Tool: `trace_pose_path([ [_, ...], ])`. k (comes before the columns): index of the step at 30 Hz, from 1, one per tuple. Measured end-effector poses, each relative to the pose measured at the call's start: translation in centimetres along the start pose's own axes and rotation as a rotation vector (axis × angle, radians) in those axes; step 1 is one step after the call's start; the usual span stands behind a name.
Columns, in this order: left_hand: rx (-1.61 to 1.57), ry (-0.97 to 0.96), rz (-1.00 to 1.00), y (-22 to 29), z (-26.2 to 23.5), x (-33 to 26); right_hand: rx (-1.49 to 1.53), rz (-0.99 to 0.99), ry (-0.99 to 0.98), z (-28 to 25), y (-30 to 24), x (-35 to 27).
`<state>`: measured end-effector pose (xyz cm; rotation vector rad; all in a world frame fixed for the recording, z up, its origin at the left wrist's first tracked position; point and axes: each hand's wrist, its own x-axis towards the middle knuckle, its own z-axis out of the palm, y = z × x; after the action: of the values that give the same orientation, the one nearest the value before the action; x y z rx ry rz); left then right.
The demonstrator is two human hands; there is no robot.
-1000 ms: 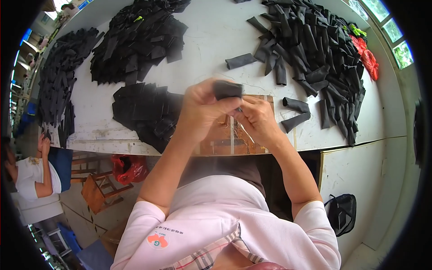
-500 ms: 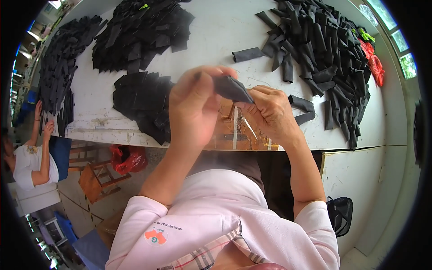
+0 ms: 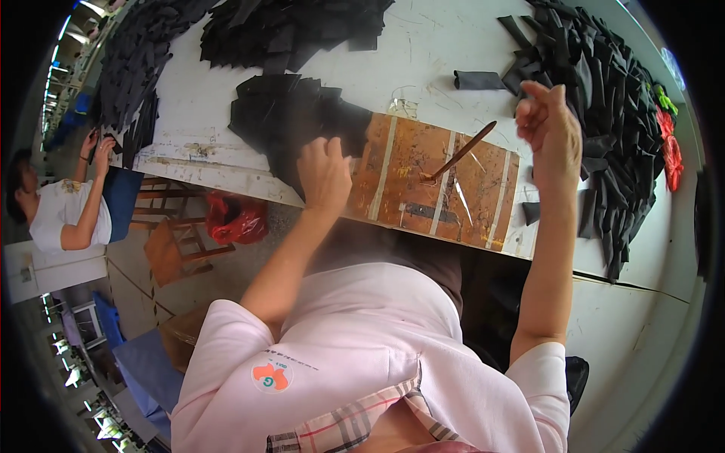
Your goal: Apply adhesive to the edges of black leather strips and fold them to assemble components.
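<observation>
Here's the white worktop (image 3: 427,45), stretching right across, its near edge running slantwise in front of the person's body. Over on the right, the big heap of black fabric tubes (image 3: 619,151) spreads along that side, and on the left it's flat black fabric pieces: an upper pile (image 3: 294,34) farther back, a nearer pile (image 3: 276,113) in front of it. Between those left piles and the tubes runs a broad lane of bare white surface, with room for a hand to pass. Now the brown wooden board (image 3: 411,155), striped with pale tape, lying along the near edge, its left side just beside the nearer pile. And the hands! The left hand (image 3: 325,177) has its fingers curled down over the nearer pile's right-hand edge; whether they pinch a piece, I cannot tell. The right hand (image 3: 551,132) is raised beside the tube heap, slightly blurred, fingers loosely bent and apart, nothing visible in them. One lone black fabric tube (image 3: 479,80) lies just left of the heap. Smaller again, a slim brown stick (image 3: 462,151) slants up from the board, and near its foot, a narrow white pointed strip (image 3: 463,202).
</observation>
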<state>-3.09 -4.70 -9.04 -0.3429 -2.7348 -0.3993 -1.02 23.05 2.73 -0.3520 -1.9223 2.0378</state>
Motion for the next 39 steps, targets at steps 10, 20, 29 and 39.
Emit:
trace_pose_path([
  [10, -0.677, 0.170, 0.051, 2.9, -0.6, 3.8, -0.191, 0.203, -0.283, 2.3, 3.9, -8.4],
  [20, -1.544, -0.324, -0.252, 4.0, -2.9, 1.6, -0.563, -0.144, -0.149, 5.6, 5.5, -10.4],
  [29, -2.022, -0.512, -1.017, 4.1, -4.4, 2.2, -0.354, 0.162, -0.136, 7.7, 6.7, -11.0],
  [39, -0.888, 0.031, -0.256, 2.0, -0.9, 2.3, 0.552, 0.824, -0.079, 8.8, 8.6, -9.1],
])
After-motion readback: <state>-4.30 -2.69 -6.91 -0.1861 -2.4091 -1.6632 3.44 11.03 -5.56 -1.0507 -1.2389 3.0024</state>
